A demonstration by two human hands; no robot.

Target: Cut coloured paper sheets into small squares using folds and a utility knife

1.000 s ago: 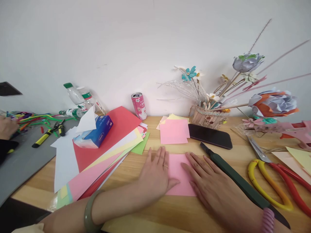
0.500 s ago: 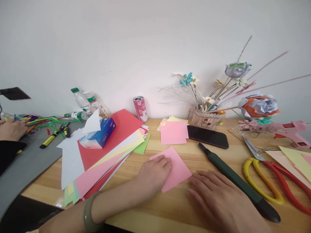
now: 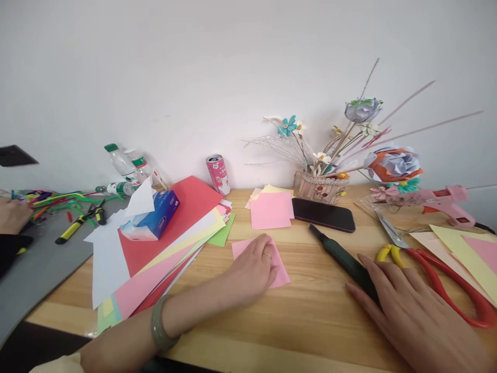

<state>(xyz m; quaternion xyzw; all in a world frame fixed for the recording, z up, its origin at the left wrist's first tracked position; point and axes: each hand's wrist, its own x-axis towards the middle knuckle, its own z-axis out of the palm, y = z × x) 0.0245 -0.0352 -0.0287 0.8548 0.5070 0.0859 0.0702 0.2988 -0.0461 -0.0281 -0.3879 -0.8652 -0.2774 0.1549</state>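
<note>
Now, live:
Left hand (image 3: 254, 264): lying flat and open, pinning pink paper square (image 3: 280, 269) to worktop (image 3: 310, 311).
Right hand (image 3: 411, 311): spread wide, resting over green craft knife (image 3: 341, 256), gripping nothing.
Scissors (image 3: 438, 274): lying just beside, within reach.

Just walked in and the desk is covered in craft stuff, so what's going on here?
A person sits at a wooden table working with coloured paper. Their left hand lies flat on a small pink paper square, pinning it to the table. Their right hand rests on the handle end of a dark green utility knife, beside the red and yellow scissors. Another person's hand is at the far left.
</note>
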